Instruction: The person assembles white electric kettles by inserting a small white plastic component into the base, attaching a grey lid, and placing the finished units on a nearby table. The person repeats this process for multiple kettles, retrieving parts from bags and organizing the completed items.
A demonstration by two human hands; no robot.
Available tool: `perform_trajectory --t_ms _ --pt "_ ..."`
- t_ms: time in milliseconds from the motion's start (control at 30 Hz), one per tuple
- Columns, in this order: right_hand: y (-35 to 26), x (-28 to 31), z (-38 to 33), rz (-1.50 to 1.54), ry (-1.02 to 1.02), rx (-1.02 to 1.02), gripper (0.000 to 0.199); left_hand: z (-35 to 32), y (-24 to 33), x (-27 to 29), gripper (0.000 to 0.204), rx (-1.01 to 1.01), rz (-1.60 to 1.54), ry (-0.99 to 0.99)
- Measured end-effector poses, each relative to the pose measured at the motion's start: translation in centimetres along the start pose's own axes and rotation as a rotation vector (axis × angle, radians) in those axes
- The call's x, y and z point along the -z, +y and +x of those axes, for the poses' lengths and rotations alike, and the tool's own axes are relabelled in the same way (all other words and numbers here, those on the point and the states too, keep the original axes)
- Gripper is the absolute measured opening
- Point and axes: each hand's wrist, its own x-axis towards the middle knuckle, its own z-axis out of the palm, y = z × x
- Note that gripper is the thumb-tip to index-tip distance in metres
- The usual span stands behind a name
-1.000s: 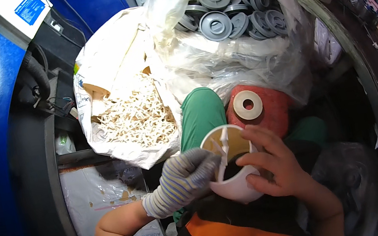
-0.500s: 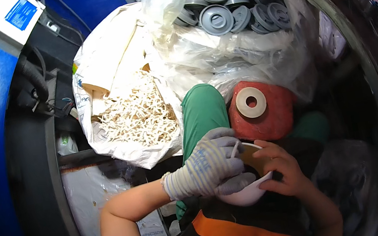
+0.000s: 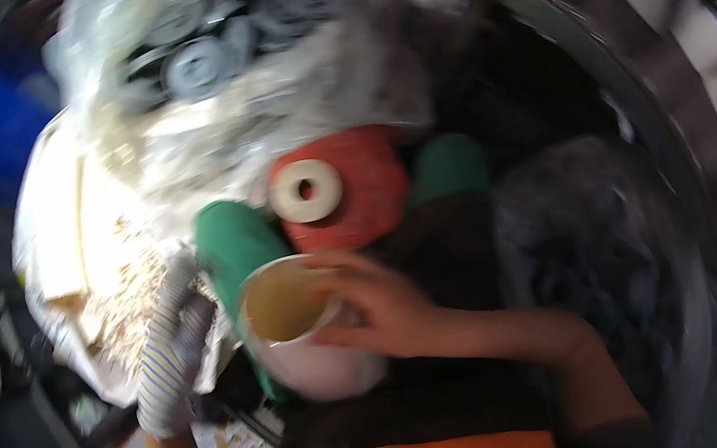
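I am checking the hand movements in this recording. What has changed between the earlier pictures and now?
The gloved left hand left the round tan-faced piece and moved left, toward the bag of small pale pieces. The bare right hand keeps its grip on the round piece, over the white bowl-like part. The camera view also shifted. The red spool and the bag of grey discs stayed.
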Motion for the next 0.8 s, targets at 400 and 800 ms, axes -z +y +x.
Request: perform_trajectory --t_ms 400,800 --pt "10.4 25.6 -19.1 -1.015 0.115 -1.133 0.040 5.8 -2.1 -8.7 0.032 0.066 -0.611 -0.524" --pt "6.8 21.3 -18.4 -1.201 0.362 -0.983 0.039 6.5 0.4 -9.1 0.045 0.156 -0.691 -0.630"
